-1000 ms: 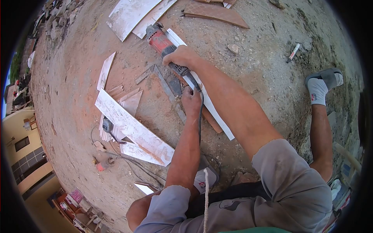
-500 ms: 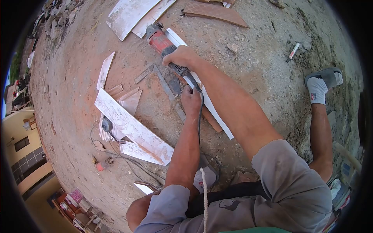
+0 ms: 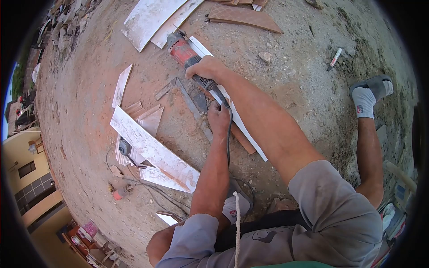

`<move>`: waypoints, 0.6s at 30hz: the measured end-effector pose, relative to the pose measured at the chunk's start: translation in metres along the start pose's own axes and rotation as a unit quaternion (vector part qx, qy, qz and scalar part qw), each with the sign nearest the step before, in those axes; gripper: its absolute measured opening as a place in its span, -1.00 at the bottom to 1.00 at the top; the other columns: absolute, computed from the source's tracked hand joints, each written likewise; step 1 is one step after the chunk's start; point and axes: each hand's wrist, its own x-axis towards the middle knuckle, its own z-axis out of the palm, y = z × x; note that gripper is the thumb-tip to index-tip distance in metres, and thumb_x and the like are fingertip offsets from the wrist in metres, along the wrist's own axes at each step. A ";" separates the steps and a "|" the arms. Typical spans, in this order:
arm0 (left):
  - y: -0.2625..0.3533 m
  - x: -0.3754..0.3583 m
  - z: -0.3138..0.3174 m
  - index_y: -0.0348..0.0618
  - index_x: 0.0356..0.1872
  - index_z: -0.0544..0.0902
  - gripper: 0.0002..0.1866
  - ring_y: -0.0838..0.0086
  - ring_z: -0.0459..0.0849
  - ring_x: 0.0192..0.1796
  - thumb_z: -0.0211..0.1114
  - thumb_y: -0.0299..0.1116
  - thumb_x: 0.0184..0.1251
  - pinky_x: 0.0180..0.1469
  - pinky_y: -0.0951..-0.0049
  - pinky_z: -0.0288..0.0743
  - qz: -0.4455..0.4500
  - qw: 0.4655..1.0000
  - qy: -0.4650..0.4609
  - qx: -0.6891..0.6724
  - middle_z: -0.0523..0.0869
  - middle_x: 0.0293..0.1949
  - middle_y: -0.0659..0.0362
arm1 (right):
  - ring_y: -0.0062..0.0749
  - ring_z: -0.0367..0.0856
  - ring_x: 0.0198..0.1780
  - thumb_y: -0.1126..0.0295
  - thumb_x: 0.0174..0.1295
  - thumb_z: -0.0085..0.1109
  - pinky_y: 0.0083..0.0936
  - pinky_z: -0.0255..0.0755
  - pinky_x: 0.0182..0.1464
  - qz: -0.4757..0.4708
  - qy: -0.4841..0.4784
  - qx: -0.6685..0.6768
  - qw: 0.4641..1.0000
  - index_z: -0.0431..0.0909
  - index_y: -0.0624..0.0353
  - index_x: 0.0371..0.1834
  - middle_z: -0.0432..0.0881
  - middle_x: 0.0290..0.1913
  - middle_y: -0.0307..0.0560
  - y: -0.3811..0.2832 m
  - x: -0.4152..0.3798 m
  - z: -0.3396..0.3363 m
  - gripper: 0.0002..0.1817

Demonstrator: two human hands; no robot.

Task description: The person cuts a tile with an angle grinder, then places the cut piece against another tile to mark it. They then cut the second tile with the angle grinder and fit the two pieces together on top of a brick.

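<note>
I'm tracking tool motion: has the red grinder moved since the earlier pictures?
No, not visibly: judged against the L-shaped metal square, the red grinder keeps about the same place; the whole view has shifted slightly.

Dirt ground (image 3: 85, 102) carrying tile pieces (image 3: 122, 86), metal square (image 3: 191, 106), stone (image 3: 265, 56)

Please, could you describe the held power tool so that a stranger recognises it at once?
Over the dirt ground, follow the right arm up to the right hand. It holds a red and black power tool beside a narrow white strip. Unlike the red object lying at lower left, this one is held.
</note>
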 end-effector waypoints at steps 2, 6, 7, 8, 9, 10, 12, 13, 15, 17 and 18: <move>0.001 0.000 -0.001 -0.33 -0.40 0.59 -0.68 0.46 0.55 -0.40 0.32 -0.21 0.34 -0.27 0.36 0.43 0.006 1.000 0.001 -0.002 0.65 -0.49 0.09 | -0.16 0.72 -0.21 0.11 -0.27 0.49 -0.33 0.58 -0.15 0.006 0.001 0.002 1.000 0.67 0.51 -0.22 0.71 -0.18 0.23 0.000 0.000 0.000 -0.36; 0.008 -0.003 0.000 -0.33 -0.40 0.59 -0.68 0.46 0.56 -0.40 0.32 -0.22 0.34 -0.27 0.37 0.43 0.010 1.000 0.008 0.009 0.66 -0.48 0.09 | -0.15 0.72 -0.19 0.11 -0.26 0.49 -0.33 0.59 -0.14 0.010 -0.002 -0.005 1.000 0.67 0.51 -0.20 0.71 -0.17 0.23 0.001 -0.001 0.001 -0.34; 0.009 -0.002 0.000 -0.33 -0.39 0.59 -0.69 0.46 0.56 -0.40 0.31 -0.23 0.34 -0.27 0.37 0.43 0.011 1.000 0.005 0.005 0.66 -0.48 0.09 | -0.15 0.72 -0.19 0.11 -0.26 0.49 -0.33 0.59 -0.14 0.010 -0.001 -0.005 1.000 0.67 0.51 -0.20 0.71 -0.17 0.23 0.001 -0.001 0.001 -0.34; 0.007 -0.002 0.000 -0.33 -0.39 0.59 -0.70 0.46 0.56 -0.40 0.31 -0.24 0.34 -0.26 0.37 0.43 0.011 1.000 0.002 0.001 0.66 -0.48 0.10 | -0.15 0.72 -0.19 0.10 -0.26 0.49 -0.34 0.58 -0.14 0.006 0.001 -0.012 1.000 0.67 0.51 -0.20 0.71 -0.17 0.23 0.002 -0.001 0.002 -0.34; 0.003 -0.001 0.001 -0.33 -0.39 0.59 -0.70 0.46 0.56 -0.40 0.31 -0.24 0.34 -0.26 0.37 0.43 0.010 1.000 0.002 0.001 0.66 -0.48 0.10 | -0.15 0.72 -0.20 0.10 -0.26 0.49 -0.35 0.58 -0.14 0.001 0.002 -0.019 1.000 0.67 0.51 -0.20 0.71 -0.17 0.23 0.002 -0.001 0.002 -0.34; 0.000 0.000 0.001 -0.33 -0.39 0.60 -0.71 0.46 0.56 -0.40 0.30 -0.25 0.34 -0.26 0.37 0.43 0.012 1.000 0.004 -0.014 0.66 -0.48 0.09 | -0.15 0.72 -0.20 0.10 -0.26 0.49 -0.35 0.58 -0.14 0.001 0.002 -0.018 1.000 0.67 0.51 -0.20 0.71 -0.17 0.23 0.003 -0.001 0.002 -0.34; -0.002 0.001 0.002 -0.33 -0.39 0.60 -0.72 0.45 0.57 -0.40 0.30 -0.26 0.34 -0.26 0.37 0.44 0.014 0.999 0.006 -0.029 0.66 -0.48 0.08 | -0.07 0.68 0.07 -0.01 -0.32 0.47 -0.44 0.52 0.11 0.021 -0.028 -0.024 0.999 0.65 0.44 -0.05 0.66 0.04 0.30 0.003 -0.002 0.000 -0.20; -0.003 0.001 0.001 -0.33 -0.39 0.60 -0.73 0.45 0.57 -0.40 0.29 -0.27 0.34 -0.26 0.37 0.44 0.018 1.000 0.005 -0.020 0.67 -0.48 0.08 | -0.07 0.68 0.07 -0.01 -0.32 0.47 -0.44 0.52 0.11 0.021 -0.028 -0.024 0.999 0.65 0.44 -0.05 0.66 0.04 0.30 0.003 -0.003 0.000 -0.20; -0.002 0.000 0.001 -0.33 -0.39 0.60 -0.73 0.45 0.57 -0.40 0.29 -0.28 0.34 -0.26 0.37 0.44 0.022 1.000 0.003 -0.012 0.67 -0.48 0.07 | -0.07 0.68 0.06 -0.01 -0.33 0.47 -0.44 0.52 0.11 0.018 -0.028 -0.027 0.999 0.66 0.44 -0.06 0.67 0.03 0.29 0.004 -0.004 0.000 -0.21; -0.001 0.000 0.001 -0.33 -0.39 0.59 -0.74 0.44 0.58 -0.40 0.27 -0.29 0.35 -0.26 0.37 0.44 0.010 1.000 0.003 0.006 0.67 -0.48 0.06 | -0.07 0.68 0.06 -0.01 -0.33 0.47 -0.44 0.52 0.11 0.014 -0.028 -0.031 0.999 0.67 0.44 -0.08 0.67 0.03 0.30 0.006 -0.006 0.000 -0.22; -0.001 0.000 0.001 -0.33 -0.39 0.59 -0.74 0.44 0.58 -0.40 0.27 -0.29 0.35 -0.26 0.37 0.44 0.010 1.000 0.003 0.005 0.67 -0.48 0.06 | -0.07 0.68 0.06 0.00 -0.34 0.47 -0.44 0.53 0.11 0.009 -0.028 -0.034 0.999 0.67 0.43 -0.09 0.67 0.02 0.30 0.006 -0.006 0.000 -0.22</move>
